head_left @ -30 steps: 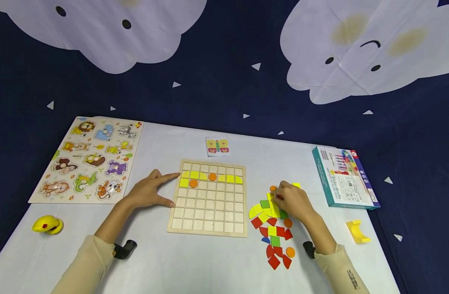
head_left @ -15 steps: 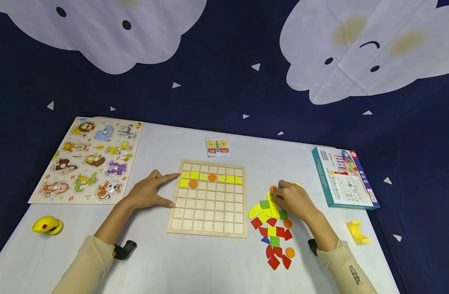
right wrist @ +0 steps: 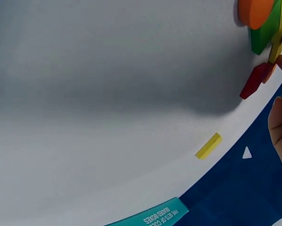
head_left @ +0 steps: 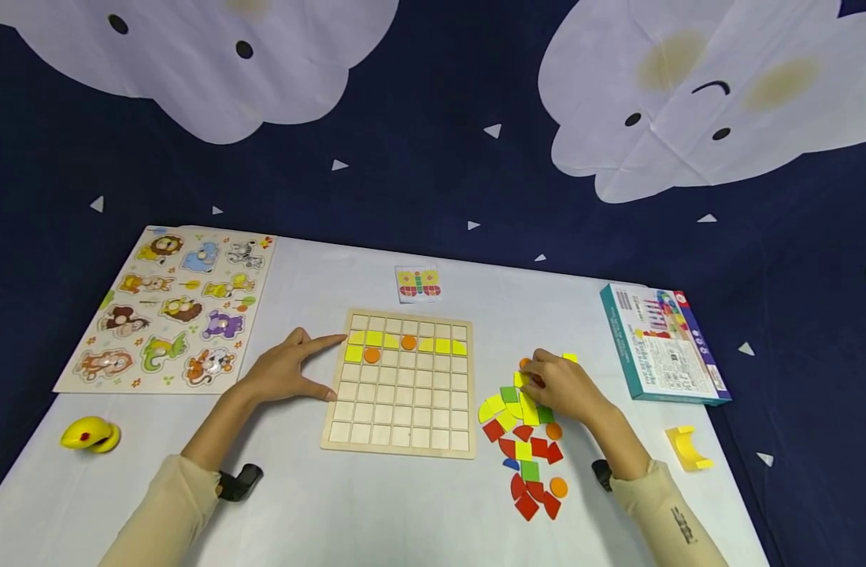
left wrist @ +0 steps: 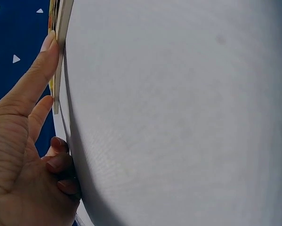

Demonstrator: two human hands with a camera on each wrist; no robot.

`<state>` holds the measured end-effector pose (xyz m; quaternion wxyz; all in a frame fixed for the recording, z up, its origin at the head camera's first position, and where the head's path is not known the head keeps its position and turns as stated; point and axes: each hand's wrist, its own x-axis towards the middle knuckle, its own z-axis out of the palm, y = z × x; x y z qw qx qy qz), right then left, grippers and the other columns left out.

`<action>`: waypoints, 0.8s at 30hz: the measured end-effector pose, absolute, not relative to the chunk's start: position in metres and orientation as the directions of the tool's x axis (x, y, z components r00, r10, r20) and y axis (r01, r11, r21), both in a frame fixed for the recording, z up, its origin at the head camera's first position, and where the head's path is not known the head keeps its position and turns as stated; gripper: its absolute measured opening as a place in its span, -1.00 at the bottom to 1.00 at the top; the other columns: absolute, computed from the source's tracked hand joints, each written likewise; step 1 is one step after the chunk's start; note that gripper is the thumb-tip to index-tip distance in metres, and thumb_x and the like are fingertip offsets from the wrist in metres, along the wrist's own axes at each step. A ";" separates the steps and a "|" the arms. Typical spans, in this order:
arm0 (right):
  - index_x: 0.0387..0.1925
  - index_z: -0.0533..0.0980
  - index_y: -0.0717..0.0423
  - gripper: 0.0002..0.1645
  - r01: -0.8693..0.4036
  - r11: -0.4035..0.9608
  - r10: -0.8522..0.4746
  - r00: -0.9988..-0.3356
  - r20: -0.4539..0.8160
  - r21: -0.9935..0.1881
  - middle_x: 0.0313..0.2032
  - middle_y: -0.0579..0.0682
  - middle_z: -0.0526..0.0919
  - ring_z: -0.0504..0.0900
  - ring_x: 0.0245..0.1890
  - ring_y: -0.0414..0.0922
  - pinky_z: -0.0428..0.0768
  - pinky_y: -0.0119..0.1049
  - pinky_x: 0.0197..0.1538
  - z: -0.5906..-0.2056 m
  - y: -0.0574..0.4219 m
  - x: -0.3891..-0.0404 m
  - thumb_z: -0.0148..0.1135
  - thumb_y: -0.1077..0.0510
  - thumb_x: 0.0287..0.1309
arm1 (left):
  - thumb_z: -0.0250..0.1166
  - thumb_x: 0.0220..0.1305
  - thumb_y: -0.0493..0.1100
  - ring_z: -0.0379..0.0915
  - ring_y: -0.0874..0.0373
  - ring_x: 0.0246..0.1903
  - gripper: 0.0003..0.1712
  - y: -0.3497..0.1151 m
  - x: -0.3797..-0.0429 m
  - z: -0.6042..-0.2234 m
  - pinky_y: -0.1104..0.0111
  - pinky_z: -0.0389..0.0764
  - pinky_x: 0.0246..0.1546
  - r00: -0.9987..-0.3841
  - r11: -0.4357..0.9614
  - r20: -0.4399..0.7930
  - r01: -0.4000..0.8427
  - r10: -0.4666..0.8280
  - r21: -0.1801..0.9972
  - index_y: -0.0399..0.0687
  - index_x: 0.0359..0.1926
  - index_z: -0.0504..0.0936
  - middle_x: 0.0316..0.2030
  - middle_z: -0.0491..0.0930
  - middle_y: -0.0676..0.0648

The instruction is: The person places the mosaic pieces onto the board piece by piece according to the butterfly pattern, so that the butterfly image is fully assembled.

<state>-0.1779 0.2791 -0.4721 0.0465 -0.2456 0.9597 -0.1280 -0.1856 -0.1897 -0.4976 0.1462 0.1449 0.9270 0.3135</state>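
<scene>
The wooden grid board (head_left: 405,452) lies flat in the middle of the table, with yellow tiles (head_left: 443,346) and two orange discs (head_left: 408,342) in its upper rows. My left hand (head_left: 283,370) is spread beside it, index finger and thumb straight against its left edge. In the left wrist view, the board's side (left wrist: 60,56) stands against those fingers. At the top of the loose pile right of the board, my right hand (head_left: 566,386) pinches a yellow tile (right wrist: 275,48) between fingertips; the hand hides part of the pile.
Red tiles (head_left: 527,505), a green tile (head_left: 530,471) and other pieces spread toward me. A butterfly pattern card (head_left: 418,283) lies behind the board. An animal puzzle (head_left: 181,307) and yellow toy (head_left: 90,434) are left; a box (head_left: 667,342) and yellow arch (head_left: 688,449) are right.
My right forearm has swung slightly outward, while its fingertips stay at the same yellow tiles. My left hand holds its place at the board's edge.
</scene>
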 end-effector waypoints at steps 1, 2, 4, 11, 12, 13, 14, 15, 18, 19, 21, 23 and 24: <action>-0.17 0.70 0.24 -0.67 -0.459 0.848 -0.483 -0.875 -0.028 -0.267 -0.41 -0.07 0.46 0.37 -0.47 -0.25 0.42 -0.38 -0.35 -0.472 0.279 -0.179 0.48 0.12 0.04 | 0.64 -0.32 0.24 0.15 0.11 -0.43 0.19 -0.190 -0.186 -0.498 0.31 0.24 -0.41 -0.915 0.761 -0.179 0.178 0.361 0.624 0.20 0.43 0.37 -0.30 0.24 -0.06; -0.19 0.70 0.25 -0.66 -0.460 0.848 -0.483 -0.875 -0.027 -0.264 -0.42 -0.07 0.45 0.36 -0.49 -0.24 0.40 -0.38 -0.36 -0.472 0.279 -0.179 0.49 0.12 0.02 | 0.64 -0.31 0.24 0.15 0.11 -0.43 0.19 -0.190 -0.186 -0.498 0.31 0.24 -0.41 -0.915 0.760 -0.178 0.179 0.362 0.624 0.20 0.43 0.37 -0.30 0.24 -0.06; -0.21 0.70 0.24 -0.66 -0.462 0.848 -0.483 -0.875 -0.022 -0.259 -0.44 -0.07 0.43 0.35 -0.50 -0.24 0.38 -0.39 -0.38 -0.472 0.279 -0.181 0.51 0.12 -0.02 | 0.64 -0.31 0.25 0.15 0.12 -0.42 0.18 -0.190 -0.186 -0.498 0.31 0.24 -0.41 -0.915 0.758 -0.174 0.183 0.364 0.626 0.20 0.43 0.37 -0.29 0.24 -0.06; -0.19 0.70 0.21 -0.64 -0.461 0.845 -0.484 -0.875 -0.021 -0.270 -0.40 -0.08 0.48 0.39 -0.46 -0.24 0.44 -0.38 -0.34 -0.466 0.261 -0.185 0.50 0.10 -0.03 | 0.64 -0.30 0.25 0.16 0.12 -0.43 0.17 -0.189 -0.185 -0.498 0.32 0.24 -0.41 -0.918 0.758 -0.168 0.181 0.358 0.626 0.20 0.43 0.37 -0.30 0.23 -0.05; -0.19 0.70 0.21 -0.64 -0.465 0.845 -0.487 -0.873 -0.021 -0.265 -0.40 -0.08 0.48 0.39 -0.46 -0.23 0.44 -0.38 -0.34 -0.465 0.256 -0.186 0.49 0.10 -0.02 | 0.64 -0.30 0.25 0.16 0.12 -0.43 0.17 -0.189 -0.185 -0.498 0.32 0.23 -0.41 -0.918 0.758 -0.168 0.180 0.358 0.627 0.20 0.43 0.37 -0.30 0.23 -0.06; -0.19 0.70 0.21 -0.64 -0.469 0.843 -0.491 -0.871 -0.021 -0.264 -0.40 -0.07 0.48 0.39 -0.46 -0.23 0.43 -0.38 -0.35 -0.463 0.251 -0.186 0.49 0.09 -0.02 | 0.63 -0.29 0.25 0.16 0.12 -0.43 0.17 -0.189 -0.185 -0.498 0.32 0.23 -0.41 -0.918 0.757 -0.168 0.182 0.360 0.628 0.19 0.43 0.37 -0.30 0.23 -0.06; -0.19 0.70 0.21 -0.64 -0.476 0.841 -0.497 -0.867 -0.020 -0.259 -0.40 -0.07 0.48 0.39 -0.46 -0.22 0.43 -0.37 -0.34 -0.461 0.246 -0.187 0.49 0.09 -0.02 | 0.63 -0.29 0.25 0.16 0.12 -0.43 0.17 -0.189 -0.185 -0.498 0.32 0.23 -0.41 -0.918 0.756 -0.169 0.179 0.359 0.630 0.20 0.43 0.37 -0.30 0.23 -0.06; -0.19 0.70 0.21 -0.64 -0.484 0.837 -0.505 -0.863 -0.019 -0.257 -0.40 -0.07 0.49 0.39 -0.46 -0.22 0.43 -0.37 -0.34 -0.460 0.241 -0.188 0.49 0.08 -0.02 | 0.63 -0.29 0.25 0.16 0.12 -0.43 0.17 -0.189 -0.185 -0.498 0.32 0.23 -0.41 -0.918 0.756 -0.170 0.179 0.359 0.630 0.20 0.43 0.37 -0.30 0.23 -0.06; -0.20 0.70 0.20 -0.65 -0.514 0.819 -0.534 -0.845 -0.009 -0.254 -0.40 -0.06 0.49 0.38 -0.46 -0.22 0.43 -0.39 -0.35 -0.457 0.226 -0.190 0.50 0.09 -0.02 | 0.64 -0.30 0.24 0.16 0.12 -0.42 0.18 -0.189 -0.186 -0.498 0.31 0.23 -0.41 -0.917 0.757 -0.173 0.176 0.358 0.629 0.20 0.43 0.37 -0.30 0.23 -0.05; -0.20 0.70 0.21 -0.65 -0.526 0.811 -0.545 -0.838 -0.004 -0.256 -0.40 -0.06 0.49 0.38 -0.47 -0.22 0.42 -0.39 -0.36 -0.456 0.222 -0.191 0.50 0.09 -0.02 | 0.64 -0.30 0.24 0.16 0.12 -0.42 0.18 -0.189 -0.186 -0.499 0.31 0.23 -0.41 -0.917 0.758 -0.174 0.176 0.358 0.628 0.21 0.43 0.37 -0.30 0.23 -0.05; -0.21 0.70 0.22 -0.65 -0.551 0.794 -0.568 -0.823 0.008 -0.258 -0.41 -0.05 0.49 0.37 -0.48 -0.22 0.41 -0.40 -0.37 -0.455 0.212 -0.193 0.50 0.09 -0.03 | 0.64 -0.31 0.24 0.16 0.12 -0.42 0.18 -0.189 -0.186 -0.499 0.31 0.24 -0.40 -0.918 0.758 -0.173 0.176 0.357 0.629 0.22 0.43 0.37 -0.30 0.23 -0.05; -0.22 0.70 0.23 -0.65 -0.575 0.777 -0.591 -0.806 0.019 -0.255 -0.42 -0.05 0.48 0.35 -0.49 -0.22 0.39 -0.40 -0.38 -0.453 0.202 -0.194 0.50 0.09 -0.02 | 0.64 -0.31 0.24 0.17 0.12 -0.41 0.18 -0.190 -0.187 -0.499 0.31 0.23 -0.40 -0.918 0.756 -0.171 0.178 0.359 0.630 0.22 0.43 0.37 -0.30 0.23 -0.05; -0.22 0.70 0.23 -0.66 -0.587 0.769 -0.602 -0.798 0.023 -0.253 -0.42 -0.05 0.48 0.35 -0.49 -0.23 0.38 -0.40 -0.38 -0.453 0.198 -0.195 0.49 0.09 -0.02 | 0.64 -0.31 0.24 0.17 0.12 -0.41 0.18 -0.190 -0.187 -0.500 0.31 0.24 -0.40 -0.918 0.755 -0.170 0.178 0.358 0.631 0.22 0.43 0.37 -0.30 0.23 -0.05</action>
